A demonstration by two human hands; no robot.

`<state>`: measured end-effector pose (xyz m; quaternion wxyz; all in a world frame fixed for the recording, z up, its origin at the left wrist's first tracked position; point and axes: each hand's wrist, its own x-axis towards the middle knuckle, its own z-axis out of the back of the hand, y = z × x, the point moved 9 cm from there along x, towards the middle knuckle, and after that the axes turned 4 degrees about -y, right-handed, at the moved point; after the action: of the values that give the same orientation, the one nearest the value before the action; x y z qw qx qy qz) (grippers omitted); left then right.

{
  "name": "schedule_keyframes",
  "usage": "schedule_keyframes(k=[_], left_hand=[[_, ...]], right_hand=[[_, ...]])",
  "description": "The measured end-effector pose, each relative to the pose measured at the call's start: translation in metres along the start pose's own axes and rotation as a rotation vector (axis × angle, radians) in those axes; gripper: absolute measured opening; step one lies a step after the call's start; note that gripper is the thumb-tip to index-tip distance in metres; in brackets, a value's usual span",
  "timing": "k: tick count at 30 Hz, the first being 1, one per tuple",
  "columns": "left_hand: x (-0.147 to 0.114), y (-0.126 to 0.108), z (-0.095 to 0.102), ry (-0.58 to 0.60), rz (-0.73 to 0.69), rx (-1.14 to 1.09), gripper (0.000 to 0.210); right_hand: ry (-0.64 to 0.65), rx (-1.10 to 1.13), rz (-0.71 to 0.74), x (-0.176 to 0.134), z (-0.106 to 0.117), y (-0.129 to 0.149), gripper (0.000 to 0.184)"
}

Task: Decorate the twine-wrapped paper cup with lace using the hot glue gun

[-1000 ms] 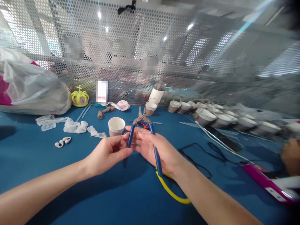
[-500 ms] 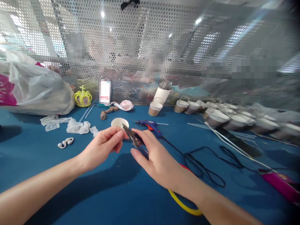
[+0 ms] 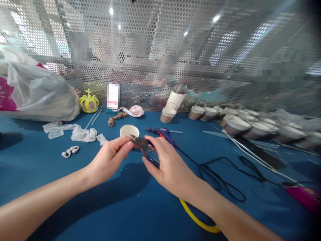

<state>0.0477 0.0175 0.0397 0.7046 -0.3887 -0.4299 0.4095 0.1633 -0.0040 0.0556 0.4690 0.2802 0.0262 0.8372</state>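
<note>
My left hand (image 3: 112,155) is closed in a pinch at the tips of a pair of pliers (image 3: 140,144). Whatever lies between its thumb and forefinger is too small to make out; a thin pale bit shows at the jaws. My right hand (image 3: 167,164) is wrapped round the dark blue handles of the pliers, whose jaws point left towards the left fingertips. Just behind both hands stands a white paper cup (image 3: 129,130), its lower part hidden by them. A blue glue gun (image 3: 164,135) lies beyond the right hand.
Small fabric-lined pots (image 3: 235,125) crowd the right side, near a dark phone-like slab (image 3: 260,152). A black cord (image 3: 223,180) coils across the table. Lace (image 3: 84,134), white earbuds (image 3: 70,151), twine (image 3: 115,119) and a plastic bag (image 3: 37,90) lie left. A yellow ring-like piece (image 3: 198,221) sits under my right forearm.
Both hands stay together over the same spot. The pliers have tilted slightly and more of their jaws and handles shows. The camera view has shifted a little.
</note>
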Motion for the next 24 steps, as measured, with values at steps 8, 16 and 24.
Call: schedule_keyframes(k=[8, 16, 24], left_hand=[[-0.0005, 0.0042, -0.0041, 0.061, 0.005, 0.003, 0.035], [-0.0004, -0.0011, 0.0000, 0.031, -0.021, 0.038, 0.031], [-0.0001, 0.0050, 0.0006, 0.017, 0.016, 0.005, 0.033]], right_hand=[[0.033, 0.051, -0.010, -0.0003, -0.0006, -0.0005, 0.041], [0.068, 0.117, -0.045, 0.0005, -0.0033, -0.0026, 0.039], [0.067, 0.138, -0.056, 0.0000, -0.0038, -0.0036, 0.032]])
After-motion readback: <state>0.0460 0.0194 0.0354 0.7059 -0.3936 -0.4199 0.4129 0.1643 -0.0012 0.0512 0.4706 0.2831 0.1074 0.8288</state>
